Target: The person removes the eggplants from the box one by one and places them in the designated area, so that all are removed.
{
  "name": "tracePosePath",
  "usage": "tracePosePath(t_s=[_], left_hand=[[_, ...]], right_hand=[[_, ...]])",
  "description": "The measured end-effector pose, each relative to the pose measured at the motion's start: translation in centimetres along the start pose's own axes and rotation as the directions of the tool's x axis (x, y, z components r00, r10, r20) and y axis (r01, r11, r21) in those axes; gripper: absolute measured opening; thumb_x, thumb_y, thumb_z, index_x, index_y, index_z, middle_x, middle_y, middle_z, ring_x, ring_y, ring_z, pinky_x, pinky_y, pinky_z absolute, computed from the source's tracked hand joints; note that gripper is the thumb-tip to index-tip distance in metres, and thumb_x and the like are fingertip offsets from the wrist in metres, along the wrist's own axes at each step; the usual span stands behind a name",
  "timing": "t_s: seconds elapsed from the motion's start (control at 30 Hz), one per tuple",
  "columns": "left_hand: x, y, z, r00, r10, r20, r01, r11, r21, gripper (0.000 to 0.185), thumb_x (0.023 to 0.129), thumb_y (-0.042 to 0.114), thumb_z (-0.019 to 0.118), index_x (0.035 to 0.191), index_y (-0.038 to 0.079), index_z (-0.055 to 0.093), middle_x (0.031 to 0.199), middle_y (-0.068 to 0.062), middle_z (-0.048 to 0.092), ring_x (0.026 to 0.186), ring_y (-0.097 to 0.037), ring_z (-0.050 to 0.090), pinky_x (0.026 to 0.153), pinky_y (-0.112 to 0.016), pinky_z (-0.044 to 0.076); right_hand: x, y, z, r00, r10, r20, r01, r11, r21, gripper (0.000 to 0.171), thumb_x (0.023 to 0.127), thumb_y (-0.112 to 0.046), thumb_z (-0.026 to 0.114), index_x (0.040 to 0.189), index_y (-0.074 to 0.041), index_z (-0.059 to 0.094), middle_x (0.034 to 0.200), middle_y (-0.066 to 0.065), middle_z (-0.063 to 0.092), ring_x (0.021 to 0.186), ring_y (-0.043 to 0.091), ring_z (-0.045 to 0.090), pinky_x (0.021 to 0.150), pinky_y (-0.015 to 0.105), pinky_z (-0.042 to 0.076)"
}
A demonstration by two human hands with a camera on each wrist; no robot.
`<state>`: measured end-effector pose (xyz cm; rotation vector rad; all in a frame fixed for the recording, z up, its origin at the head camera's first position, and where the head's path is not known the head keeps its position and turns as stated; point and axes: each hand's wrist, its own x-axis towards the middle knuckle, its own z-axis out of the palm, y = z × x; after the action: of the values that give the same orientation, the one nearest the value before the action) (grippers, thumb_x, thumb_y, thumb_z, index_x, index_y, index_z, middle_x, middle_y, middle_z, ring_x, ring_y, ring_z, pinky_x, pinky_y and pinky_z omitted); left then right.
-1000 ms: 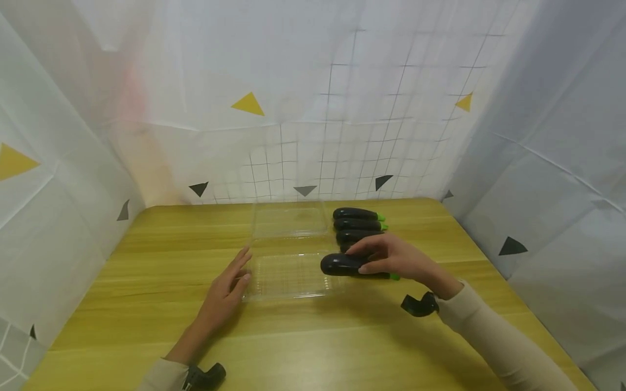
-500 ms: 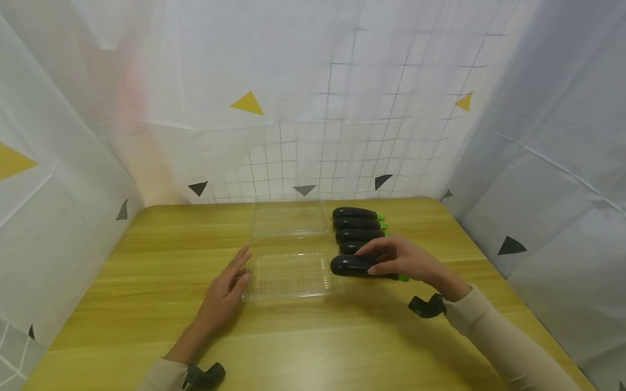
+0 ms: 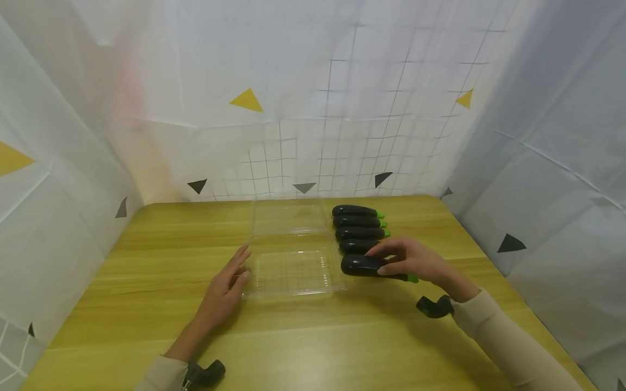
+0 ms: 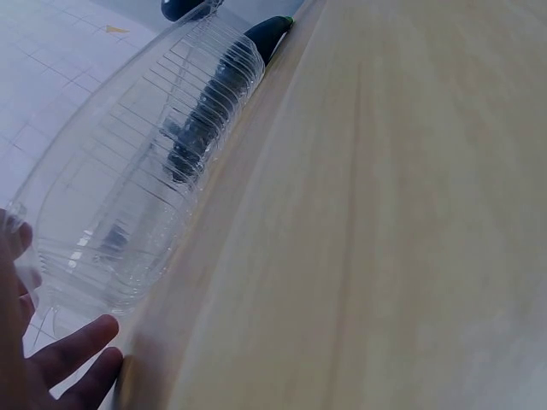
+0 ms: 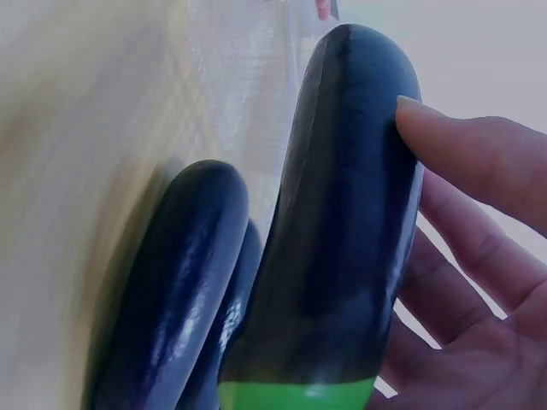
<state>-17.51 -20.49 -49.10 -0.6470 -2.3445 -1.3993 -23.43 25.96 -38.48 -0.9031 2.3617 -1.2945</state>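
My right hand grips a dark purple eggplant with a green stem end, holding it just right of the clear plastic clamshell box. In the right wrist view the eggplant lies across my fingers, thumb on its side. Three more eggplants lie in a row behind it, and a fourth is partly hidden by my hand. My left hand rests flat on the table with straight fingers touching the box's left edge. The left wrist view shows the ribbed box and my fingertips.
The box's open lid lies flat behind its base. The wooden table is walled by white sheets with triangle marks on the left, back and right. Black wrist mounts sit on both forearms.
My right hand has carried the eggplant rightward, from over the box's right edge to just beside the box. My left hand has stayed put.
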Motion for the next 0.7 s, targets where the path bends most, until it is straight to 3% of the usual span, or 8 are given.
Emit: tracePosePath(t_s=[0.17, 0.2, 0.7], left_hand=[[0.0, 0.0, 0.0, 1.000, 0.000, -0.001, 0.000, 1.000, 0.009, 0.052, 0.110, 0.008, 0.053, 0.160, 0.016, 0.042, 0.167, -0.008, 0.034, 0.123, -0.035, 0.063, 0.101, -0.016, 0.043], [0.1, 0.6, -0.1, 1.000, -0.003, -0.001, 0.003, 1.000, 0.006, 0.052, 0.109, 0.007, 0.053, 0.160, 0.014, 0.042, 0.166, -0.008, 0.034, 0.123, -0.037, 0.063, 0.100, -0.015, 0.043], [0.0, -0.1, 0.0, 1.000, -0.014, 0.003, 0.014, 1.000, 0.001, 0.051, 0.110, 0.010, 0.053, 0.160, 0.015, 0.043, 0.167, -0.006, 0.033, 0.124, -0.035, 0.063, 0.101, -0.017, 0.043]], right_hand=[[-0.3, 0.8, -0.1, 1.000, 0.015, -0.007, -0.015, 1.000, 0.009, 0.036, 0.093, -0.013, 0.080, 0.129, -0.011, 0.073, 0.134, 0.012, 0.063, 0.121, 0.030, 0.061, 0.093, 0.035, 0.056], [-0.3, 0.9, -0.1, 1.000, 0.020, -0.009, -0.020, 1.000, 0.011, 0.036, 0.093, -0.012, 0.080, 0.129, -0.011, 0.073, 0.135, 0.012, 0.063, 0.122, 0.029, 0.061, 0.093, 0.034, 0.056], [-0.5, 3.4, 0.4, 0.997, 0.072, 0.001, -0.072, 0.997, 0.017, 0.038, 0.092, -0.011, 0.081, 0.129, -0.006, 0.073, 0.129, 0.012, 0.068, 0.115, 0.028, 0.064, 0.089, 0.032, 0.056]])
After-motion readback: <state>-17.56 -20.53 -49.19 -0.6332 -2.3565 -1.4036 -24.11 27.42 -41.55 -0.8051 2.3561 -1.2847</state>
